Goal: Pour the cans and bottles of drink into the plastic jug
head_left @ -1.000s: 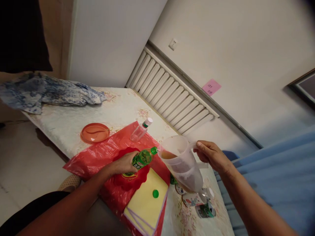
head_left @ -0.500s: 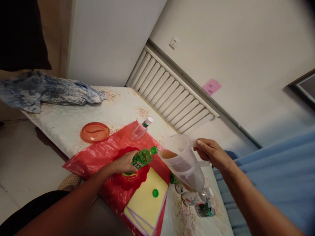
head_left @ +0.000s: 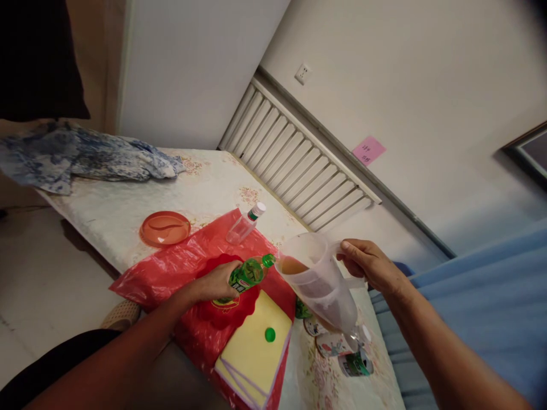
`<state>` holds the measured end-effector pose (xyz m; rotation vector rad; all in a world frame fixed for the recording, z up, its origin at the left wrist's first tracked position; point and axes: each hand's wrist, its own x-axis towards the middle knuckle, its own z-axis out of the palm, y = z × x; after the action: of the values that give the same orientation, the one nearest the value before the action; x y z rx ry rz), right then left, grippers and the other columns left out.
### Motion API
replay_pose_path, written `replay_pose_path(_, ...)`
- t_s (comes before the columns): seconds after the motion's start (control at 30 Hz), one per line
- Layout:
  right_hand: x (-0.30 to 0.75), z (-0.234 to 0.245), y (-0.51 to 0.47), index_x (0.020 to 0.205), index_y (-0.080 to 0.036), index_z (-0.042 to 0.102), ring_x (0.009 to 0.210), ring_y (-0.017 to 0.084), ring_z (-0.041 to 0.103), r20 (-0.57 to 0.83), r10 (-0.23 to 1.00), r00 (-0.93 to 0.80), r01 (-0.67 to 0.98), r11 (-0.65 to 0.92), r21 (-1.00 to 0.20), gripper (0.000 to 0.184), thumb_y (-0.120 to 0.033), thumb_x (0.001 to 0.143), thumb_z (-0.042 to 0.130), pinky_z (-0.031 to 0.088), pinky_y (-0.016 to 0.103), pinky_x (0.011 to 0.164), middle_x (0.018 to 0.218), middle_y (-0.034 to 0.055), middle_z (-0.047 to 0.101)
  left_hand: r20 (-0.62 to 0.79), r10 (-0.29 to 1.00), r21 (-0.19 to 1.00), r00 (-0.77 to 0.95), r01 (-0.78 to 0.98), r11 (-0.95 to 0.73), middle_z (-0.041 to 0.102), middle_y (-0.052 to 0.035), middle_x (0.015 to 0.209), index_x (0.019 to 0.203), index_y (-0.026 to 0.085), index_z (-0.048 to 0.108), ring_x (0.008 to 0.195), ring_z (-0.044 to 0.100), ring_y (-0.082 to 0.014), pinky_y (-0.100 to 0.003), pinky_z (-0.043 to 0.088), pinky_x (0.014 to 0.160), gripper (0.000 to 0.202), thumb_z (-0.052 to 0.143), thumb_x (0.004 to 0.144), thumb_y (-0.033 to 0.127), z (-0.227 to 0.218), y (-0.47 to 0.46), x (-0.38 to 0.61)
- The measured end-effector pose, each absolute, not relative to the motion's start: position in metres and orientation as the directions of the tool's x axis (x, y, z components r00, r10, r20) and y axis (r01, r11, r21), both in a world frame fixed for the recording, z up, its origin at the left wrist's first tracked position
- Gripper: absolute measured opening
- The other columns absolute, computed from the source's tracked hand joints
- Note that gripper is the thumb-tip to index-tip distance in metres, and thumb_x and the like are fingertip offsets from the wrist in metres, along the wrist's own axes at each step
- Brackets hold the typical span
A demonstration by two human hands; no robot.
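My left hand (head_left: 219, 282) is closed around a green-labelled plastic drink bottle (head_left: 247, 274), whose uncapped neck leans to the right. My right hand (head_left: 368, 263) grips the handle of a translucent plastic jug (head_left: 327, 290). The jug is tilted toward the bottle, and its spout meets the bottle's mouth. Brownish liquid lies inside the jug near the spout. Beneath the bottle sits a red scalloped plate (head_left: 245, 310) on a red plastic sheet (head_left: 188, 267). A green cap (head_left: 270, 334) rests on a folded yellow cloth (head_left: 252, 359) with a purple edge.
A clear bottle with a white cap (head_left: 243, 226) lies on the sheet, and an orange dish (head_left: 164, 229) is left of it. Mugs (head_left: 331, 345) and a green-labelled bottle (head_left: 356, 363) are behind the jug. A blue-patterned cloth (head_left: 111, 162) lies far left; a radiator (head_left: 294, 159) borders the table.
Almost nothing differs. Both hands, the bottle and the tilted jug keep nearly the same places, and the view has shifted very slightly.
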<state>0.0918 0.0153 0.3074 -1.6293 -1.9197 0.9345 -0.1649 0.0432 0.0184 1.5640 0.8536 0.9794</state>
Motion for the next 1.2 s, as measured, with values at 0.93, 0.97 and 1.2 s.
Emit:
replay_pose_path(0.93,0.0944,0.3109,0.0199,0.067,-0.015,0.059,0.039,0.006,0.025,-0.123,0.965,-0.234,0.701,0.08,-0.709,0.056,-0.071,0.074,0.064,0.017,0.022,0.039,0.042,-0.0081,0.033,0.131,0.872,0.963,0.471,0.148,-0.225,0.068,-0.0033,0.108,0.105,0.021,0.058,0.1,0.063,-0.0253,-0.03,0.048,0.082,0.05,0.07,0.057,0.018,0.0257,0.0422,-0.1662)
replay_pose_path(0.97,0.0947,0.3109,0.02,0.067,-0.015,0.059,0.039,0.006,0.024,-0.124,0.964,-0.234,0.702,0.079,-0.708,0.056,-0.071,0.074,0.064,0.017,0.022,0.039,0.042,-0.0082,0.033,0.13,0.871,0.963,0.474,0.148,-0.224,0.068,-0.0034,0.108,0.105,0.021,0.058,0.1,0.063,-0.0251,-0.03,0.048,0.082,0.05,0.07,0.057,0.018,0.0252,0.0424,-0.1662)
replay_pose_path(1.2,0.0969,0.3111,0.0222,0.068,-0.015,0.059,0.04,0.005,0.023,-0.134,0.96,-0.245,0.706,0.082,-0.704,0.057,-0.071,0.075,0.063,0.016,0.022,0.04,0.042,-0.0087,0.032,0.148,0.866,0.96,0.478,0.142,-0.242,0.067,-0.0031,0.107,0.104,0.02,0.057,0.1,0.062,-0.0248,-0.03,0.047,0.082,0.049,0.07,0.057,0.019,0.0208,0.0453,-0.1651)
